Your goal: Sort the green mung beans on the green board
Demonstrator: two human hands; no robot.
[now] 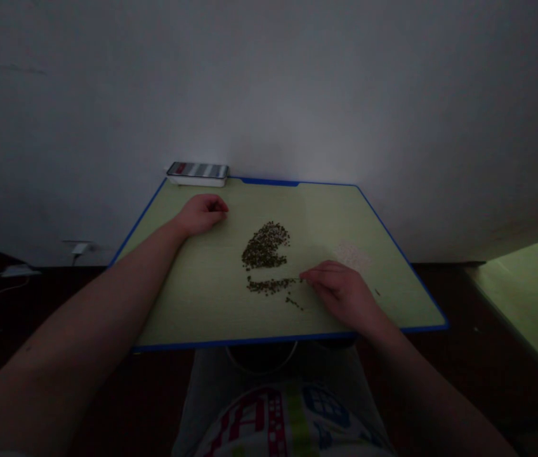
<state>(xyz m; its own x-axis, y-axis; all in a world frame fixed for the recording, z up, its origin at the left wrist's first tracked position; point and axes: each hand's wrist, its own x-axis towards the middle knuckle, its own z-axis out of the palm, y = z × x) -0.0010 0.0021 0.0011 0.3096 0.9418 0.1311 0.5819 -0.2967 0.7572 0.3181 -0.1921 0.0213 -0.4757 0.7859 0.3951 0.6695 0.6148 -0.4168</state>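
My left hand [202, 214] rests on the pale green tabletop [193, 292], fingers curled in, with nothing visible in them. Over the right half of the table, my right hand [338, 289] pinches a thin, needle-like stick [296, 278]; too dark and small to tell its exact kind. The tip of the stick lies at a row of small dark grains [269, 287]. Just beyond this row spreads a larger heap of similar brown grains [265, 246], apart from both hands. Behind my right hand is a thin patch of whitish grains [353, 255].
A white box with a dark patterned top [197, 172] stands at the back left corner, near the wall. A blue edge [250, 341] runs round the table. A small dark sliver [377, 292] lies at right. White plugs and cables [21, 271] are at far left.
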